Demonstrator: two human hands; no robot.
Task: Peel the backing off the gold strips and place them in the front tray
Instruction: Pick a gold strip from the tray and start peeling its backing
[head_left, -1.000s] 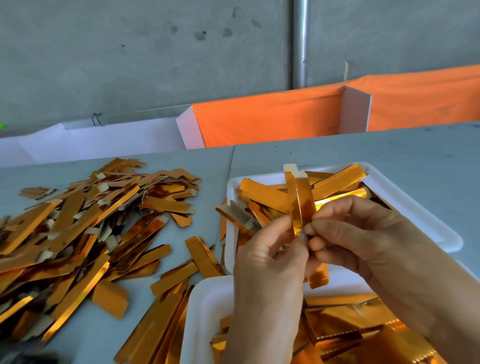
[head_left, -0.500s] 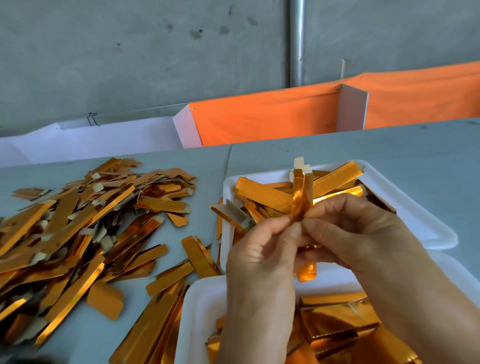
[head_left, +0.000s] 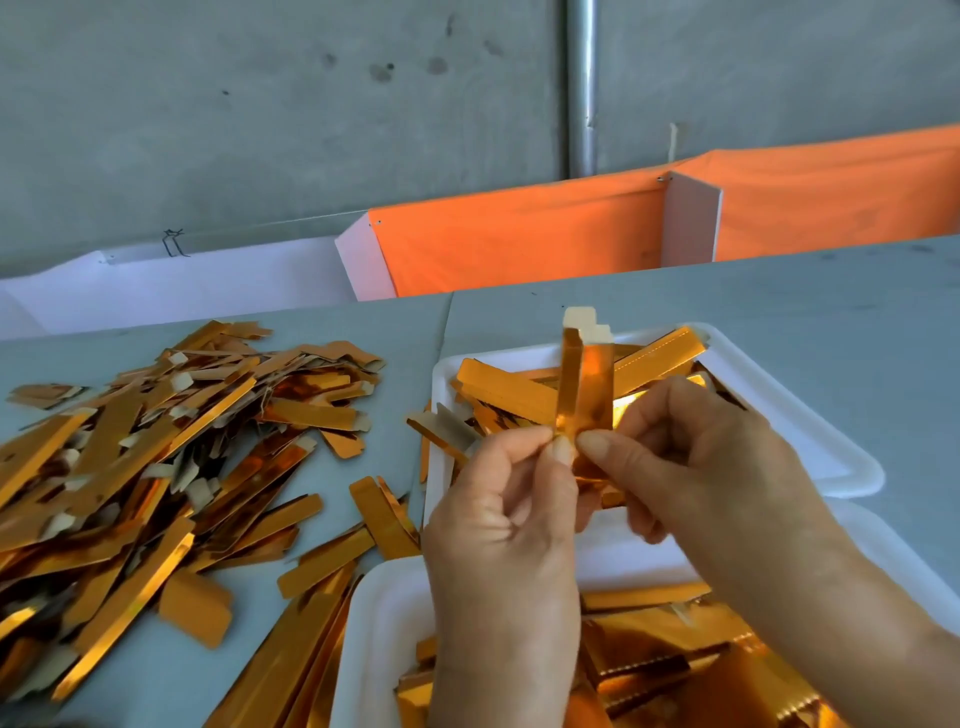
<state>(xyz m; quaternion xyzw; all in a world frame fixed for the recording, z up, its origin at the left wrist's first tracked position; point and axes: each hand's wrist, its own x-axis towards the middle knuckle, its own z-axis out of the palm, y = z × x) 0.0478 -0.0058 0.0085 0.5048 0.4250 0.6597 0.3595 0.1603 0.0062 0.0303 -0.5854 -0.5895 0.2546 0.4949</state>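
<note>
Gold strip (head_left: 584, 387) is held upright over the far tray (head_left: 810, 441), pinched low down between thumb and forefinger of the left hand (head_left: 501, 525) and of the right hand (head_left: 691, 467), with the other fingers of both curled; its pale backing (head_left: 586, 318) is seen at the top, split into two layers. Two white trays are counted on the grey bench (head_left: 779, 301), the near tray (head_left: 379, 623) at the front edge, and both are loaded with gold strips too overlapped to count. One big loose pile of strips (head_left: 140, 457) is spread on the bench's left side.
</note>
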